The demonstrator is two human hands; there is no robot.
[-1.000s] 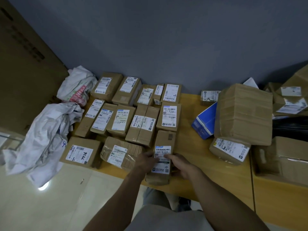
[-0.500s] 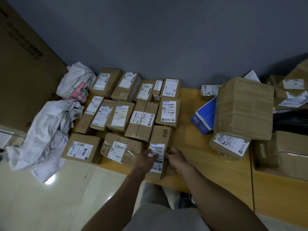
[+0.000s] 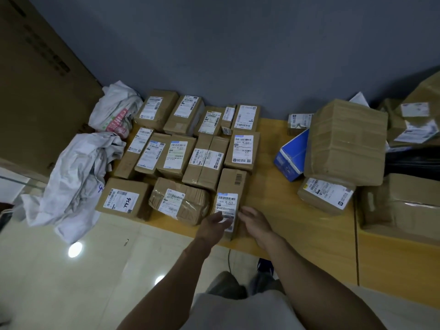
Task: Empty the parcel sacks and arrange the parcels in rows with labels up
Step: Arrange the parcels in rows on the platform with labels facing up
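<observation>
Parcel (image 3: 232, 184) label up, L hand (image 3: 214, 226) fingers flat on near end, R hand (image 3: 256, 222) fingers slack beside

A plain grey-blue wall (image 3: 238, 55) runs across the back, unlit and dim. At the left a tall brown panel (image 3: 35, 79) with dark slotted marks leans against it. The worktop (image 3: 297, 222) is yellowish wood, its edge toward the camera, with a vertical seam toward the right end. The floor (image 3: 47, 294) is glossy cream tile, on which two bright reflections (image 3: 75, 249) of overhead lamps show.
</observation>
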